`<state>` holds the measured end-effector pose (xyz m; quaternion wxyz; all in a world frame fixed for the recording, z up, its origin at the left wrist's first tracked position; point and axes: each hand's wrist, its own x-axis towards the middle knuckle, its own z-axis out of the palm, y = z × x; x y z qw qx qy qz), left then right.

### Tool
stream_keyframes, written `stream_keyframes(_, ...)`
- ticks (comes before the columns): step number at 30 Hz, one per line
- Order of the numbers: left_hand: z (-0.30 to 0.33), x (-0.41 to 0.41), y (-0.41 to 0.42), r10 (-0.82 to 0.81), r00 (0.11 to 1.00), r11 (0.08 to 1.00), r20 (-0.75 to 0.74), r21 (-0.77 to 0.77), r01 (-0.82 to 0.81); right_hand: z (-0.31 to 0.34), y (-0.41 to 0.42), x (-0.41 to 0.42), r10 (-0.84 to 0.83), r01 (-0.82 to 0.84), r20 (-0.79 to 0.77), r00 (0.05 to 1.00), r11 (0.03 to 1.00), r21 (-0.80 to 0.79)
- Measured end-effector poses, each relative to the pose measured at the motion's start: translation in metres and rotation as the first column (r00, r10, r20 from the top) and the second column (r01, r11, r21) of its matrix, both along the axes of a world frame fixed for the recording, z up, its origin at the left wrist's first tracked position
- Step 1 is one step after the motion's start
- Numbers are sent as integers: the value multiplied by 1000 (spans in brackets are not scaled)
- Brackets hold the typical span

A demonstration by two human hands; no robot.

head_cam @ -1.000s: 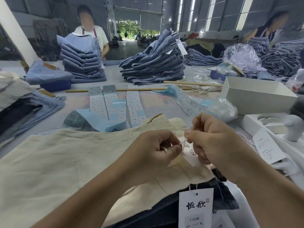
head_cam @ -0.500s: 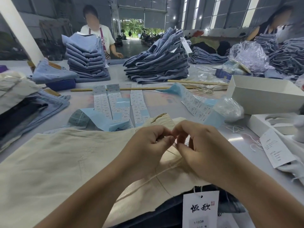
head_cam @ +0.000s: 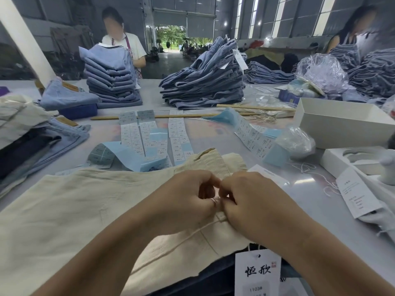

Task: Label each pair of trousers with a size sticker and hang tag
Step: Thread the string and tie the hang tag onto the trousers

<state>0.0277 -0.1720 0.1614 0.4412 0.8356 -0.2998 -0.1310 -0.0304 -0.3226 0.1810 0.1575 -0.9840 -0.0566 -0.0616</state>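
**Hands closed in over waistband of cream trousers**

Since 0.5 s ago: hands dropped slightly toward the cloth and stayed knuckle to knuckle; since 1.0 s ago: gap between them gone, raised string no longer visible above the fingers.

Left hand (head_cam: 188, 199) at frame centre, fingers curled, thumb and forefinger pressed together on a thin pale string (head_cam: 214, 200) just at the belt loop (head_cam: 220, 216). Right hand (head_cam: 252, 201) touching it at 3 o'clock, fingers curled inward, tips meeting those of the left; pinched content hidden by the knuckles, cannot tell exactly.

Cream trousers (head_cam: 74, 210) flat on the table (head_cam: 213, 135), spread from 9 o'clock to centre, waistband corner (head_cam: 213, 161) folded up at 12 o'clock of the hands. White tag corner (head_cam: 269, 176) showing just beyond the right hand at 1 o'clock. Dark garment under the cream pair at 6 o'clock, carrying a white hang tag (head_cam: 257, 274) with black characters and "1103".

Size sticker strips (head_cam: 147, 135) on blue backing at 12 o'clock, well apart from the hands; another strip (head_cam: 254, 137) at 1 o'clock beside a clear plastic bag (head_cam: 296, 142). Open white box (head_cam: 342, 122) at 2 o'clock. Loose tag (head_cam: 357, 195) at 3 o'clock. Stacks of blue jeans (head_cam: 203, 82) at the far side, 12 o'clock; second stack (head_cam: 111, 77) at 11 o'clock, person standing behind it.
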Motion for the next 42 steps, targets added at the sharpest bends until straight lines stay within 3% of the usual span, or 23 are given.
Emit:
stream_keyframes(3,2,1,6,-33,996,993,-84,-117,23,2,3,-2,-22,22,9,1000,1000,20)
stream_keyframes(11,-5,0,5,85,994,966,75,-250,-64,-1,2,2,-11,11,-23,1000,1000,-12)
stream_keyframes(19,-7,5,9,120,990,935,-73,-326,-137,-2,-1,3,29,-30,-65,997,1000,-6)
stream_keyframes(24,-11,6,9,185,970,897,-160,-376,-233,-8,-4,3,17,-18,16,1000,998,59)
stream_keyframes(27,-15,5,8,233,969,909,-86,-336,-248,-15,-6,1,16,-28,113,993,994,103)
stream_keyframes(30,-20,2,5,281,944,949,172,-198,-246,-23,-8,-1,30,-64,239,971,989,134)
stream_keyframes(35,-22,-2,4,249,902,968,353,-120,-221,-33,-11,-4,18,-111,388,921,969,221)
stream_keyframes(38,-19,1,7,179,858,978,481,10,-210,-36,-13,-4,4,-135,435,901,953,273)
stream_keyframes(42,-22,-1,12,72,835,980,546,118,-162,-36,-12,-4,-5,-160,457,890,933,322)
